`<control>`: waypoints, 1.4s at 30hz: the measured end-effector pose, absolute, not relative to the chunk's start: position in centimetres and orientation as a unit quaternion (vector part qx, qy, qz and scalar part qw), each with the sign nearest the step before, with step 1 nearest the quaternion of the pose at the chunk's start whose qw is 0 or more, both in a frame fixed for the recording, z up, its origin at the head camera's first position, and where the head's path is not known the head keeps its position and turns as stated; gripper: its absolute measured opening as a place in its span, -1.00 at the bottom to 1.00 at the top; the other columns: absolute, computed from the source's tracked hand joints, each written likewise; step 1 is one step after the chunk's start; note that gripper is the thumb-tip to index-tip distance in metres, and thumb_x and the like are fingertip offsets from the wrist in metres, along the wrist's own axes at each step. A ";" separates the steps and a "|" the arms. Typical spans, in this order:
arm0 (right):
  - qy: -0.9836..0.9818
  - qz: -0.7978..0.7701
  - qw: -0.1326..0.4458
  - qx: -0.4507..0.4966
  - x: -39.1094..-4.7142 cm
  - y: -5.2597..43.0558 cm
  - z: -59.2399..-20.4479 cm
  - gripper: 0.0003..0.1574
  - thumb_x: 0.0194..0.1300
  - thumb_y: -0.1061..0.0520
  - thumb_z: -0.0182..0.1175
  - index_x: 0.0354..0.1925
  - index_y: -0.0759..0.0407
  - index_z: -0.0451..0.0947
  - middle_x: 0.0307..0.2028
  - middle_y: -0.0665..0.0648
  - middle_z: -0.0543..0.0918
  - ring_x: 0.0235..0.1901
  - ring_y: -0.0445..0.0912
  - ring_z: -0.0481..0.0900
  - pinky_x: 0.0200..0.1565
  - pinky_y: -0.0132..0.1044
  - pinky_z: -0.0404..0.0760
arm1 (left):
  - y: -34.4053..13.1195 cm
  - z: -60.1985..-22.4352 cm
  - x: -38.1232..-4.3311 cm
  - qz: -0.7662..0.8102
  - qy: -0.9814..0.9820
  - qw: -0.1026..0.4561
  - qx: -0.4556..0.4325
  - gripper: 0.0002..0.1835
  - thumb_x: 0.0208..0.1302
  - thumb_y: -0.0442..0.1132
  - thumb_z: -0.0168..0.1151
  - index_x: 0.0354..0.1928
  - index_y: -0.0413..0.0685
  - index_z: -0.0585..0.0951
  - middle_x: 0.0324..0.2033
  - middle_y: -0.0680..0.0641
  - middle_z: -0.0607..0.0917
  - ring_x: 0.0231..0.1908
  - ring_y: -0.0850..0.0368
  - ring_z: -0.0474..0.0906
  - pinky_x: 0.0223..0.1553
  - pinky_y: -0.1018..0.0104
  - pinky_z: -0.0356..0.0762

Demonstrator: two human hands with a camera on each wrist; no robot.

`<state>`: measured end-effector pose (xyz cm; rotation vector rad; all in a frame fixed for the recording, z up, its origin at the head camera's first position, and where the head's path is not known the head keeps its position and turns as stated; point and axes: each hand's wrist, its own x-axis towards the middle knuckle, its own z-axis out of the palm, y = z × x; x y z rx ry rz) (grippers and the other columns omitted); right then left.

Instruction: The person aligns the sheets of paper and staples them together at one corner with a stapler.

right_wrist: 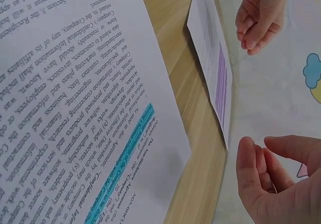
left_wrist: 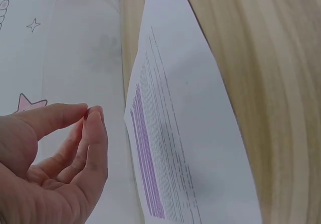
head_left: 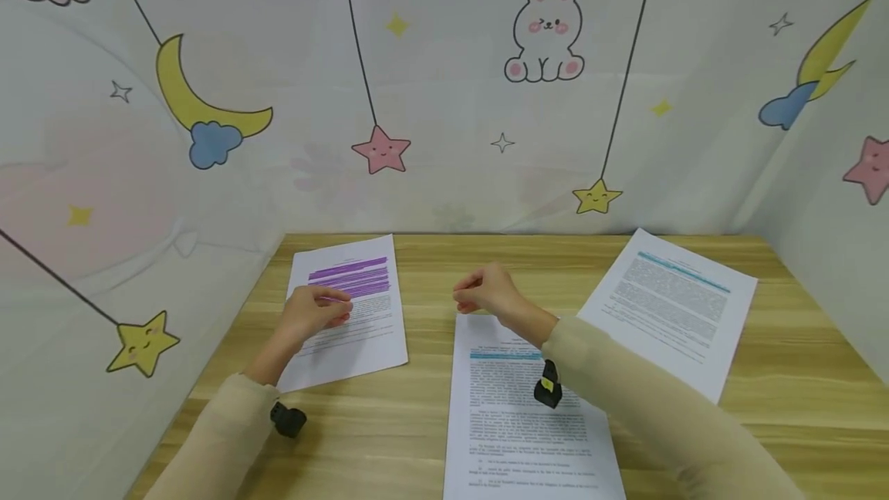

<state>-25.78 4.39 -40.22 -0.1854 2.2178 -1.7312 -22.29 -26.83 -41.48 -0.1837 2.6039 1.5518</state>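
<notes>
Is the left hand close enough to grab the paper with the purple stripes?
Probably yes. The left hand looks close to the purple-striped paper and seems to hold nothing. The left wrist view shows nothing between them, so the way looks free.

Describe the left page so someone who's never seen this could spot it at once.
In front of the cartoon-print curtain is a wood-grain table. At the table's left end, partly behind the left hand in the head view, lies the left page. Purple bands mark its upper text, whereas the centre page and right page carry blue ones.
</notes>
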 end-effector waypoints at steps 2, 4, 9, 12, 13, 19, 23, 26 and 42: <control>0.774 -0.609 0.160 -0.062 -25.9 3.8 -40.4 -0.81 0.26 0.41 0.30 -0.15 0.55 0.63 -0.23 0.46 0.68 -0.42 0.05 0.72 -0.16 -0.01 0.74 | -27.4 -41.6 -22.3 0.505 0.859 0.049 -0.066 -0.72 0.32 -0.36 0.33 -0.04 -0.48 0.63 -0.26 -0.27 0.74 -0.28 -0.04 0.72 -0.22 0.24 0.73; 0.773 -0.612 0.157 -0.061 -26.1 3.3 -40.6 -0.82 0.26 0.42 0.29 -0.17 0.54 0.63 -0.24 0.47 0.68 -0.45 0.03 0.72 -0.20 -0.05 0.76 | -27.9 -41.8 -22.3 0.499 0.863 0.046 -0.071 -0.71 0.32 -0.36 0.33 -0.04 -0.48 0.62 -0.27 -0.25 0.74 -0.30 -0.01 0.72 -0.25 0.27 0.74; 0.775 -0.611 0.150 -0.051 -26.6 2.1 -40.9 -0.87 0.24 0.42 0.31 -0.22 0.49 0.66 -0.24 0.48 0.69 -0.46 0.06 0.71 -0.25 -0.09 0.76 | -29.3 -41.9 -22.3 0.490 0.867 0.040 -0.086 -0.70 0.32 -0.35 0.32 -0.02 -0.49 0.61 -0.24 -0.28 0.73 -0.30 -0.04 0.72 -0.24 0.26 0.74; 0.776 -0.611 0.150 -0.042 -26.9 1.5 -41.0 -0.88 0.24 0.40 0.33 -0.23 0.48 0.67 -0.24 0.47 0.69 -0.41 0.13 0.72 -0.24 -0.09 0.76 | -30.2 -41.9 -22.3 0.487 0.868 0.038 -0.091 -0.66 0.32 -0.35 0.31 0.00 -0.52 0.58 -0.25 -0.28 0.73 -0.33 0.00 0.71 -0.26 0.27 0.74; 0.777 -0.611 0.149 -0.040 -27.1 1.3 -41.1 -0.87 0.24 0.40 0.33 -0.22 0.48 0.67 -0.25 0.47 0.69 -0.40 0.14 0.73 -0.25 -0.09 0.76 | -30.5 -41.9 -22.4 0.485 0.869 0.037 -0.092 -0.66 0.32 -0.35 0.31 0.01 -0.52 0.58 -0.27 -0.27 0.73 -0.34 0.04 0.71 -0.27 0.29 0.73; 0.781 -0.606 0.144 -0.031 -27.8 0.2 -41.4 -0.89 0.25 0.41 0.32 -0.24 0.49 0.66 -0.28 0.42 0.71 -0.46 0.06 0.73 -0.25 -0.10 0.76 | -32.3 -42.2 -22.7 0.478 0.870 0.020 -0.115 -0.66 0.33 -0.38 0.28 0.03 -0.54 0.56 -0.30 -0.19 0.72 -0.41 0.23 0.63 -0.38 0.49 0.67; 0.784 -0.603 0.145 -0.031 -28.0 -0.5 -41.7 -0.91 0.24 0.42 0.31 -0.26 0.49 0.66 -0.28 0.44 0.71 -0.50 0.04 0.72 -0.26 -0.09 0.77 | -32.8 -42.3 -22.7 0.457 0.882 0.000 -0.117 -0.69 0.34 -0.39 0.25 -0.01 -0.56 0.56 -0.28 -0.28 0.71 -0.45 0.27 0.58 -0.42 0.54 0.61; 0.784 -0.603 0.146 -0.031 -28.2 -0.9 -41.9 -0.91 0.25 0.42 0.31 -0.26 0.49 0.66 -0.27 0.46 0.70 -0.50 0.05 0.72 -0.27 -0.08 0.76 | -33.2 -42.4 -22.8 0.428 0.895 -0.018 -0.120 -0.71 0.34 -0.37 0.26 -0.04 -0.54 0.59 -0.25 -0.35 0.71 -0.47 0.27 0.60 -0.45 0.54 0.60; 0.795 -0.594 0.120 -0.024 -28.5 -4.1 -42.6 -0.93 0.25 0.42 0.30 -0.31 0.51 0.64 -0.33 0.43 0.71 -0.36 0.19 0.72 -0.29 -0.15 0.77 | -35.1 -43.5 -23.3 0.410 0.891 -0.064 -0.185 -0.68 0.29 -0.40 0.24 0.01 -0.50 0.60 -0.15 -0.44 0.69 -0.46 0.13 0.68 -0.51 0.54 0.58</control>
